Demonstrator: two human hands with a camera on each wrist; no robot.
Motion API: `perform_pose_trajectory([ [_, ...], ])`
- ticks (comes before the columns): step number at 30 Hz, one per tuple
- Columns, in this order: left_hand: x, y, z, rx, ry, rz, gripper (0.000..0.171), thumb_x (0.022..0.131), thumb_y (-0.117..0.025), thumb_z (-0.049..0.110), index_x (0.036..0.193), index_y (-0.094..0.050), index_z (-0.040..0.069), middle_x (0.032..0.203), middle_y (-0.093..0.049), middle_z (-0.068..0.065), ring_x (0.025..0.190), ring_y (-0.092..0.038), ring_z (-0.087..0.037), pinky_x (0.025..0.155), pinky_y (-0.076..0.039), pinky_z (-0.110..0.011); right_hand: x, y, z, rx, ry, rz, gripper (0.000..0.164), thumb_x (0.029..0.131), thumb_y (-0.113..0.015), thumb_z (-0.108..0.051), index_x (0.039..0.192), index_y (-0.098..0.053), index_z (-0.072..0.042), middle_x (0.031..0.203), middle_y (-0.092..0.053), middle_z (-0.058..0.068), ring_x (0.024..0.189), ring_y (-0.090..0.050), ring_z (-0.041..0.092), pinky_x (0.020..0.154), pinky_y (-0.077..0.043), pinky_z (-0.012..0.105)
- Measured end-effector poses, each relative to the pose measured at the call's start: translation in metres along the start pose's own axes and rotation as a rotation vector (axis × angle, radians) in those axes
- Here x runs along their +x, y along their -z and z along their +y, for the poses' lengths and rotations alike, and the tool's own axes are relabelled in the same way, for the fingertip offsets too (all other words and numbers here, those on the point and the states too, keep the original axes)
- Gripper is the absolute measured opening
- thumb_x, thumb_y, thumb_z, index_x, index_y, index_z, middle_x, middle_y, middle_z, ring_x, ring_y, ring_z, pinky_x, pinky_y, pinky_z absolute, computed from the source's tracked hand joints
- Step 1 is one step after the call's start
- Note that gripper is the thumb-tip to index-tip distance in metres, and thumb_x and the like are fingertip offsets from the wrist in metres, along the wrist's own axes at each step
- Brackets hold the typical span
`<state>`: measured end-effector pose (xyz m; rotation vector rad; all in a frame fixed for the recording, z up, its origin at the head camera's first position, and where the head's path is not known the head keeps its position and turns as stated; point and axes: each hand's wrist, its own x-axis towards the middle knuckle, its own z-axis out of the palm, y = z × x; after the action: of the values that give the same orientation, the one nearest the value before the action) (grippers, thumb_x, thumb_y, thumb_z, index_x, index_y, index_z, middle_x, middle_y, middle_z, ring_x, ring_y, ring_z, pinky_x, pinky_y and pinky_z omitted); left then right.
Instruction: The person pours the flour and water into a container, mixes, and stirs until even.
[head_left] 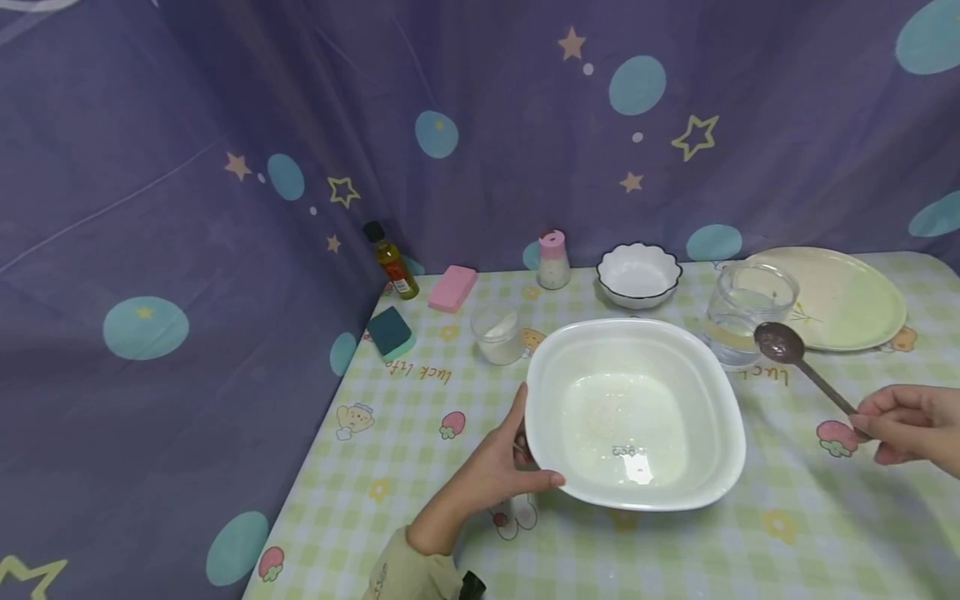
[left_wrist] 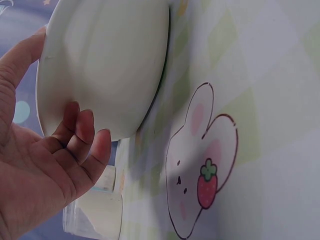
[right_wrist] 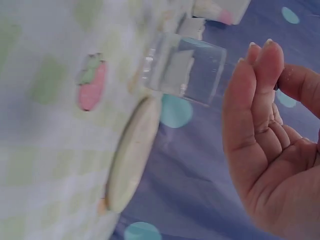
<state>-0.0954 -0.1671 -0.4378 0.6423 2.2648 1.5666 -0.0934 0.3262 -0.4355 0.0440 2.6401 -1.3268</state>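
A large white basin (head_left: 547, 358) stands in the middle of the table, with a wet-looking shine and a faint pale patch inside. At its left side my left hand (head_left: 495, 462) grips the rim, thumb near the front corner; the left wrist view shows the fingers of that hand (left_wrist: 55, 160) curled against the outer wall of the basin (left_wrist: 115, 60). Out to the right, my right hand (head_left: 907, 421) pinches the handle end of a dark brown spoon (head_left: 780, 342). The spoon's bowl hangs beside a clear glass bowl (head_left: 738, 333) of water. Fingertips hide most of the spoon from the right wrist view.
Behind the basin are a small scalloped white bowl (head_left: 639, 275), a pink-topped shaker (head_left: 553, 260) and a pale oval plate (head_left: 855, 300). Leftward stand a clear cup of white powder (head_left: 498, 337), a green sponge (head_left: 391, 332), a pink sponge (head_left: 452, 288) and an oil bottle (head_left: 392, 262).
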Motion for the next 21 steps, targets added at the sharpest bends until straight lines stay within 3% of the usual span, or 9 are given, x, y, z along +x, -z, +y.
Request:
perform_pose_trajectory([
  [5,0.000,0.000,-0.001,0.005,0.000,0.001,0.119,0.079,-0.084,0.024,0.158,0.005,0.027,0.099,-0.063,-0.006,0.084,-0.061,-0.037,0.070,-0.054,-0.032,0.002,0.003,-0.012,0.034,0.091,0.035,0.015,0.098,-0.056,-0.002,0.099,-0.055,0.012,0.074,-0.067,-0.003,0.057,-0.060,0.019,0.053,-0.053,0.028],
  [12,0.000,0.001,0.000,-0.008,0.000,-0.005,0.118,0.080,-0.083,0.022,0.157,0.006,0.028,0.102,-0.063,-0.010,0.082,-0.062,-0.017,0.071,-0.055,-0.033,0.005,0.003,-0.037,-0.006,0.206,0.067,0.013,0.098,-0.055,-0.003,0.104,-0.054,0.009,0.076,-0.066,-0.006,0.057,-0.059,0.018,0.052,-0.051,0.026],
  [21,0.000,0.001,-0.001,-0.038,-0.002,-0.018,0.117,0.081,-0.082,0.019,0.157,0.006,0.029,0.101,-0.062,-0.011,0.081,-0.062,-0.016,0.072,-0.055,-0.034,0.012,-0.004,-0.075,-0.090,0.189,0.018,0.023,0.101,-0.055,-0.018,0.113,-0.054,0.002,0.087,-0.063,0.000,0.063,-0.059,0.018,0.056,-0.048,0.028],
])
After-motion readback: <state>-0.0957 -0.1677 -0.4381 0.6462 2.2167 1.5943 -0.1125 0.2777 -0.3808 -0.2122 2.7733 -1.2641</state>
